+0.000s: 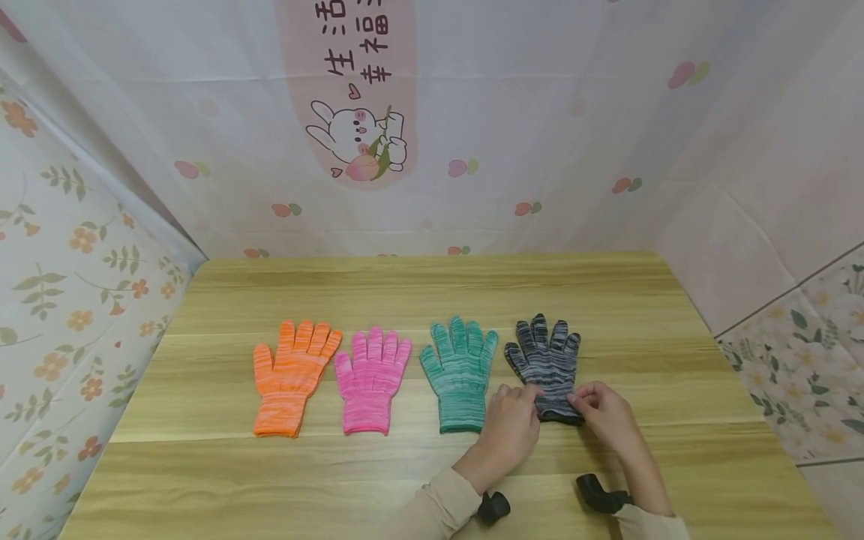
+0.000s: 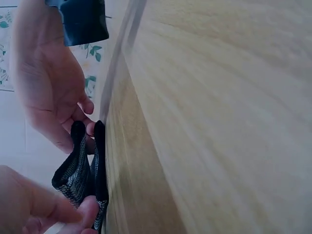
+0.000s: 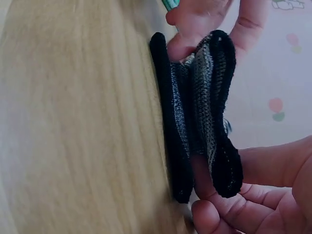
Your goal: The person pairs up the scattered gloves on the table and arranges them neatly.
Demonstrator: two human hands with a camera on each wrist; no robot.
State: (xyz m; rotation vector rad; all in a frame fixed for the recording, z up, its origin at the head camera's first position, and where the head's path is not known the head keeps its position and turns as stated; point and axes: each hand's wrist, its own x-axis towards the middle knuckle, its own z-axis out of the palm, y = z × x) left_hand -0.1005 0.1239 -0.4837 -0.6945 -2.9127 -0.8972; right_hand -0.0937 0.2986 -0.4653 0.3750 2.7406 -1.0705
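A black-and-grey knit glove (image 1: pixel 550 371) lies fingers-away at the right end of a row of gloves. My left hand (image 1: pixel 511 426) pinches the left side of its cuff. On the cuff's right side my right hand (image 1: pixel 610 421) pinches the edge between thumb and fingers. In the right wrist view the black-edged cuff (image 3: pixel 225 168) gapes, its upper layer raised off the lower one, which lies along the table. A right fingertip reaches between the layers. The left wrist view shows the same parted cuff (image 2: pixel 101 170) between both hands.
Left of the hands lie a green glove (image 1: pixel 460 375), a pink glove (image 1: pixel 373 382) and an orange glove (image 1: pixel 293 379), all flat with fingers pointing away. They rest on a wood-grain table (image 1: pixel 223 480). Printed curtains (image 1: pixel 540 135) hang behind the far edge. Black devices (image 1: pixel 601 496) sit at both wrists.
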